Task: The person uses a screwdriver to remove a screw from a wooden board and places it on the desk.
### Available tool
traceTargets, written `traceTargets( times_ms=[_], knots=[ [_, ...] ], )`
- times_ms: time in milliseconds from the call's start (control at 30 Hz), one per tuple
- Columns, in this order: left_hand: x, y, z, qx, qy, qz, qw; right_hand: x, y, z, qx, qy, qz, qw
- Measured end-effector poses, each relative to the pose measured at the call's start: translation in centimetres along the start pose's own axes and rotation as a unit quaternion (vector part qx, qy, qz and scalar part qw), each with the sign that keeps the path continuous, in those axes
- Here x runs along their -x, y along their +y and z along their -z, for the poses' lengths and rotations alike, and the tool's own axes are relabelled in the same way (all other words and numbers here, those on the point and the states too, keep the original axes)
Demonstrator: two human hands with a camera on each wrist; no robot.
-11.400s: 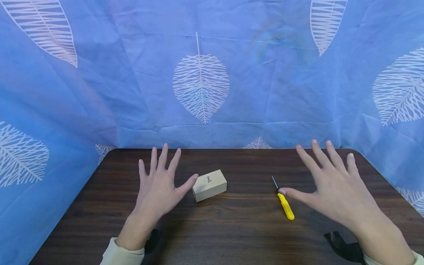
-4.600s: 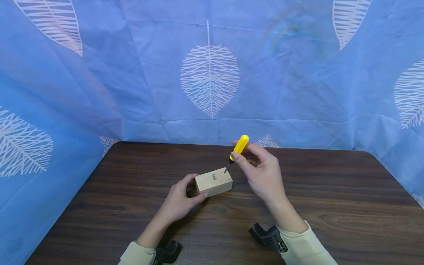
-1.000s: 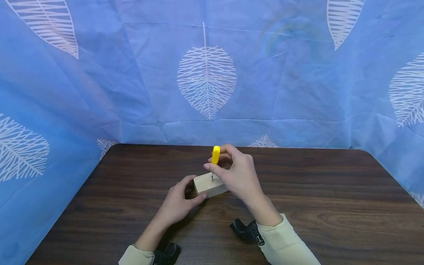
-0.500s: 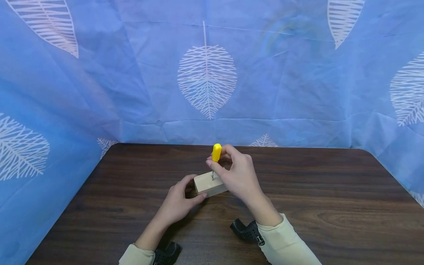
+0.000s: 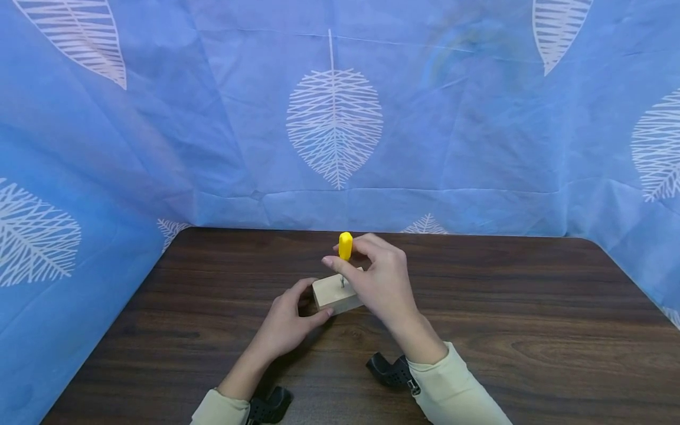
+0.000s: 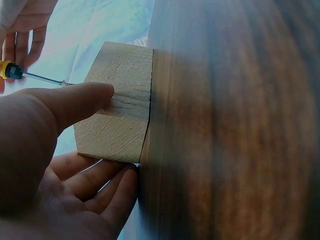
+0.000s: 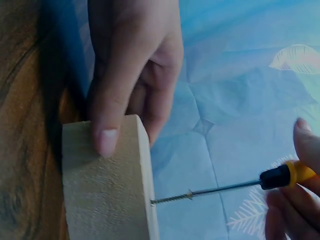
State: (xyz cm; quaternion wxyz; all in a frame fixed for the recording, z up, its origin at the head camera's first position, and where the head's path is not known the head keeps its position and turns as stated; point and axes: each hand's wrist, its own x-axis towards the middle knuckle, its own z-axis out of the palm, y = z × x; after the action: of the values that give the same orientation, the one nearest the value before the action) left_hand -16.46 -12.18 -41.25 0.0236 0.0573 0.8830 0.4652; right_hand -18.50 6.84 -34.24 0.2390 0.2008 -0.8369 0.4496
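A pale wooden block [image 5: 326,293] lies on the table with a screw [image 7: 172,198] standing up out of its top face. My left hand [image 5: 287,324] grips the block's left end, thumb on the near side and fingers round the far side. In my right hand [image 5: 386,283] is a screwdriver with a yellow handle [image 5: 345,245], held between thumb and fingers. It stands nearly upright over the block. Its thin metal shaft [image 7: 227,189] lines up with the screw, tip at the screw's head. The right hand hides the block's right end in the head view.
The dark wood-grain table [image 5: 510,330] stretches out on both sides of the hands. Behind it hangs a blue cloth [image 5: 228,118] with white leaf prints. Black wrist mounts [image 5: 390,370] sit at both sleeves, close over the table.
Earlier both hands were spread and the screwdriver lay on the table. The right hand took it up, and its tip moved from the block's right end to the screw. Lately the right thumb shifted left.
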Motion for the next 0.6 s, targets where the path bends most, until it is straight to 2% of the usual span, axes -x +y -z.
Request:
traceTargets(
  times_ms=[167,333,600],
  knots=[
    [0.01,0.07,0.00,0.000,0.000,0.000,1.0000,0.11,0.08,-0.17,-0.029,0.006,-0.006,1.000],
    [0.09,0.19,0.02,0.000,-0.002,-0.001,1.0000,0.15,0.16,-0.32,-0.031,0.010,0.000,0.999],
    [0.37,0.40,0.22,0.005,-0.001,-0.011,0.9999,0.12,0.09,-0.33,-0.041,0.018,-0.026,0.999]
  ],
)
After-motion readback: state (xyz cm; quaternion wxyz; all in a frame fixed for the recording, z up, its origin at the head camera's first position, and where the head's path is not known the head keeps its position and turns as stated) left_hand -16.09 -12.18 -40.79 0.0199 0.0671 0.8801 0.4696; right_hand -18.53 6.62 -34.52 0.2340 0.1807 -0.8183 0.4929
